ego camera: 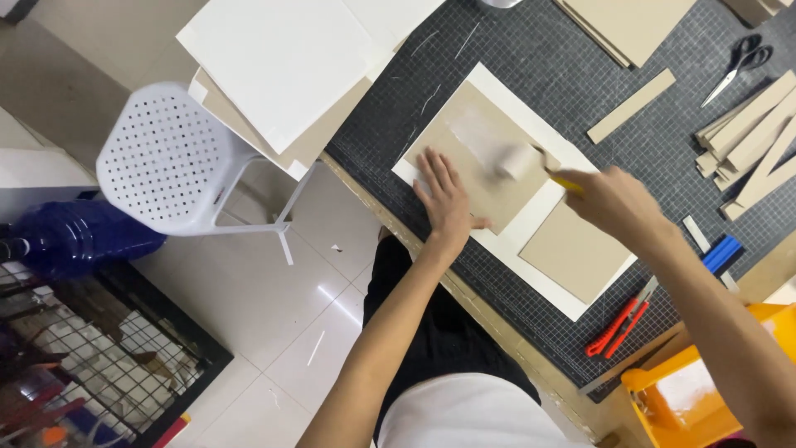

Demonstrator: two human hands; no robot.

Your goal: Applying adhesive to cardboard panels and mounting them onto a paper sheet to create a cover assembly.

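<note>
- left hand [446, 197] lies flat, fingers spread, pressing the near-left corner of a brown cardboard panel [485, 162]; it grips nothing.
- right hand [612, 199] is closed round the yellow handle of a small white roller [519, 160], whose head sits on the panel's middle; the roller is blurred, so it appears to be in mid-stroke.
- the panel lies on a larger white sheet [543, 278], beside a second brown panel [576, 249], all on the dark gridded cutting mat [531, 58] on the bench.
- judged step: rolling the panel's face, a paler streak showing above the roller.
- judged need: even passes out to the edges, with the flat hand keeping the panel from sliding.
- nearby: red cutters [618, 325], scissors [740, 62], cardboard strips [750, 133], well apart.
</note>
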